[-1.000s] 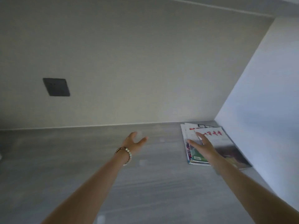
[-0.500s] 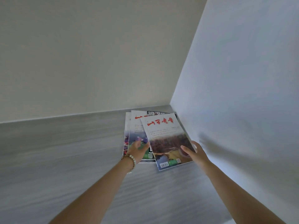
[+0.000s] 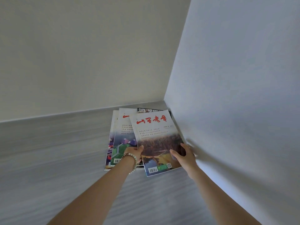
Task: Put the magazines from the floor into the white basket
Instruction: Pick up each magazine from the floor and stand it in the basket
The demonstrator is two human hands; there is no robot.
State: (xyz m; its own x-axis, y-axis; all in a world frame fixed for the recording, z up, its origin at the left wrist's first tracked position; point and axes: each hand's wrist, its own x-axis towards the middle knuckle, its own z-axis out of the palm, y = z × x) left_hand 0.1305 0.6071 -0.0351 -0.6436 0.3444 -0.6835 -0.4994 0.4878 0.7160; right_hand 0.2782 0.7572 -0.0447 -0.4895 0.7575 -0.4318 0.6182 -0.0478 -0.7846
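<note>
Both-handed, left hand (image 3: pixel 135 153) and right hand (image 3: pixel 184 155) grip top magazine (image 3: pixel 155 137); four stacked.

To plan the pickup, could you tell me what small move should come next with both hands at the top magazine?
Probably close both hands on the top magazine and lift it: the left hand is at its left edge, the right hand on its right side, and the basket is out of view.

Top magazine (image 3: pixel 156 140): red brush-script Chinese title across its upper cover, small "2025" at 3 o'clock beneath, barcode and QR code near its lower edge.
</note>
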